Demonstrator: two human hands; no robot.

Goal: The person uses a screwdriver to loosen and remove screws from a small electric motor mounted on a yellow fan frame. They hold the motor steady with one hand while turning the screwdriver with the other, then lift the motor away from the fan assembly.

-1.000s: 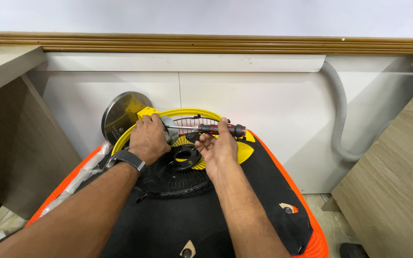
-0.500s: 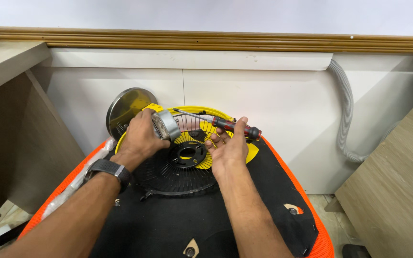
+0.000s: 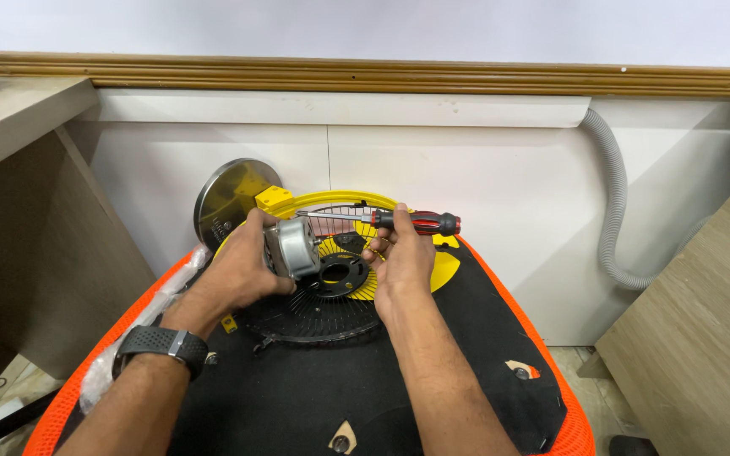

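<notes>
My left hand (image 3: 242, 270) grips a small grey metal fan motor (image 3: 291, 248), lifted just above a black wire fan guard (image 3: 318, 308). My right hand (image 3: 400, 257) holds a screwdriver (image 3: 403, 222) with a red and black handle, its shaft pointing left toward the motor. A black round hub (image 3: 337, 272) sits at the guard's middle. Under the guard lies a yellow fan part (image 3: 443, 266) with a yellow block (image 3: 274, 199) at its upper left. Everything rests on a black cushion with an orange mesh rim (image 3: 521, 304). A black watch (image 3: 162, 348) is on my left wrist.
A round metal base disc (image 3: 221, 198) leans against the white wall panel behind. A grey corrugated hose (image 3: 612, 203) runs down at the right. Wooden desk panels stand at the left (image 3: 19, 253) and right (image 3: 703, 338). A clear plastic bag (image 3: 124, 346) lies along the cushion's left edge.
My left hand has lifted the motor off the guard and turned it toward me. My right hand has shifted slightly with the screwdriver still in it.
</notes>
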